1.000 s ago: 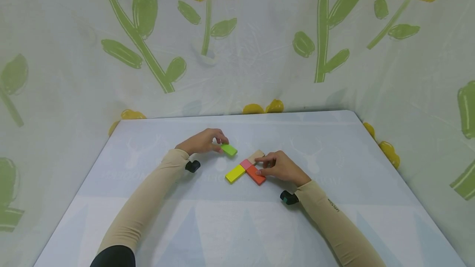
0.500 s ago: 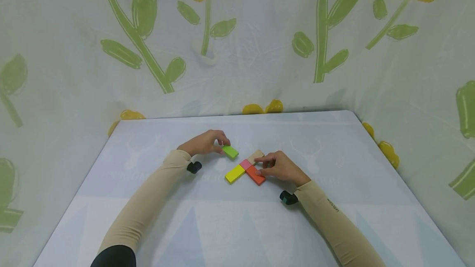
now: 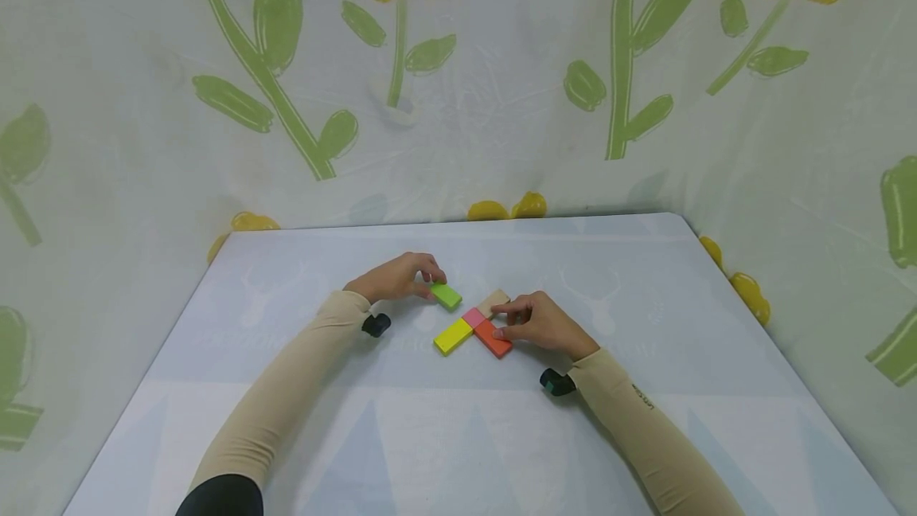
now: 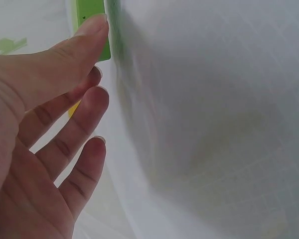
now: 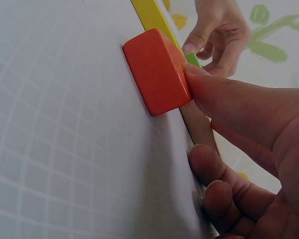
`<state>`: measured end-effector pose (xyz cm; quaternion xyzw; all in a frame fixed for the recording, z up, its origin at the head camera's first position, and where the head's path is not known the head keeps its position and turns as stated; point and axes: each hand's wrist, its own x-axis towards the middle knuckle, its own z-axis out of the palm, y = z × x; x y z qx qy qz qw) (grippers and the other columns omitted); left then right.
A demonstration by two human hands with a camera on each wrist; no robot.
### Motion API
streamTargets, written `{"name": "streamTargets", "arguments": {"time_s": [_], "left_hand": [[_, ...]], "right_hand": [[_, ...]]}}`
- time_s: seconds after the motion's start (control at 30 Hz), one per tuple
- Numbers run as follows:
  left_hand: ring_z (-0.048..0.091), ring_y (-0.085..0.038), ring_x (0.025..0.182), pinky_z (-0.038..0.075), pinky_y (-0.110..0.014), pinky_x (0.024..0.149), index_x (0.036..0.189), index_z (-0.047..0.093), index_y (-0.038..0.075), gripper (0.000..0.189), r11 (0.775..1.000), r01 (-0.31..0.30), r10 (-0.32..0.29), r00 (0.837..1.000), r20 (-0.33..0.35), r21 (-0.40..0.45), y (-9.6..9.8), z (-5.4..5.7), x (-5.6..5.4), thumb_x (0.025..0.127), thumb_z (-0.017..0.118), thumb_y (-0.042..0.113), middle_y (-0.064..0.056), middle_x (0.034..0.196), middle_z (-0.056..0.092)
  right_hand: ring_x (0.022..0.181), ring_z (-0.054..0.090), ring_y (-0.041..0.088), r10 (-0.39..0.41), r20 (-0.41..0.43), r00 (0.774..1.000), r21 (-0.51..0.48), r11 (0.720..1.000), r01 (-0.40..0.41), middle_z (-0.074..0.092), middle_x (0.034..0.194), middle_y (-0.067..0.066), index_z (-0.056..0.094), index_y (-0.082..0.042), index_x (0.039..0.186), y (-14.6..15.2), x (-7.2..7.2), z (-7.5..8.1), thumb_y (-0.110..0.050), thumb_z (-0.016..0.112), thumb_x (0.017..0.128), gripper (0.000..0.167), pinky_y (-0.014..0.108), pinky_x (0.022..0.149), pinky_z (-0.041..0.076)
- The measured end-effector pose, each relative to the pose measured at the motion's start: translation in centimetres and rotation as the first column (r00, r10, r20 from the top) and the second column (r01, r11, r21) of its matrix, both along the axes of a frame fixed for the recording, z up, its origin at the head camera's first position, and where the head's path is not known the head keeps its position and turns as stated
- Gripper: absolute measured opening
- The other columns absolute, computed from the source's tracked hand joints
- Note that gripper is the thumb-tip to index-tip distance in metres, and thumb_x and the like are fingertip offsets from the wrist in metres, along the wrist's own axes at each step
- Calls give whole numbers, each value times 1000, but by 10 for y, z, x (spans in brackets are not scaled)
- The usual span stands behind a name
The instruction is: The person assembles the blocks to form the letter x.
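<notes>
Pinched at one end between my left hand's (image 3: 401,277) thumb and fingers is a light green block (image 3: 447,296), just up and left of a group of blocks. In the left wrist view the thumb (image 4: 92,35) lies against the green block. My right hand (image 3: 540,321) holds an orange block (image 3: 493,339) on the table. Its thumb (image 5: 209,84) presses the orange block's edge, while the index finger reaches to a plain wooden block (image 3: 493,303). A pink block (image 3: 474,317) sits at the middle of the group, and a yellow block (image 3: 453,337) extends from it toward the lower left.
The blocks lie on a pale table (image 3: 430,452) with printed blue triangles. Behind its far edge hangs a flower-patterned cloth (image 3: 487,102), which also runs along both sides. A dark wrist device (image 3: 376,325) sits under my left wrist, another (image 3: 557,382) under my right.
My left hand has moved slightly right and toward me, bringing the green block closer to the pink one. The right hand and the other blocks have stayed put.
</notes>
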<state>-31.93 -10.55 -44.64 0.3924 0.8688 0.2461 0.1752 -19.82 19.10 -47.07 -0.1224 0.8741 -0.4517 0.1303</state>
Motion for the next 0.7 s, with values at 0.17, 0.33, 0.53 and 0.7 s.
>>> {"name": "streamTargets", "arguments": {"time_s": [0.17, 0.33, 0.53, 0.7], "left_hand": [[61, -21, 107, 53, -40, 100, 120, 76, 13, 32, 1000, 14, -14, 1000, -2, 1, 1, -2, -1, 89, 81, 14, -3, 117, 71], [61, -22, 109, 52, -41, 102, 121, 76, 13, 32, 1000, 3, -3, 1000, 9, -13, 4, -1, 1, 90, 81, 13, -3, 118, 71], [61, -20, 108, 52, -40, 102, 122, 76, 13, 32, 1000, -2, 3, 1000, 21, -25, 5, 0, 4, 90, 81, 13, -2, 117, 71], [60, -20, 108, 52, -40, 103, 122, 76, 14, 33, 999, -15, 16, 1000, 27, -39, 7, 0, 5, 90, 81, 14, 0, 117, 70]], "right_hand": [[72, 48, 19, -2, -2, 1000, -5, 1000, 2, 56, 75, 2, 75, -12, 126, -1, 1, 1, -23, 87, 84, 46, 22, 60, 35], [72, 47, 19, 1, -4, 1000, -9, 1000, -1, 57, 76, 2, 76, -11, 126, -1, 1, 1, -22, 87, 84, 45, 22, 60, 35], [72, 47, 19, 3, -6, 1000, -12, 1000, -4, 59, 76, 2, 76, -11, 126, -1, 1, 0, -22, 87, 84, 45, 22, 60, 35], [73, 48, 19, 1, -3, 1000, -10, 1000, -1, 59, 76, 2, 75, -11, 126, -1, 0, 0, -23, 87, 84, 46, 22, 61, 36]]}}
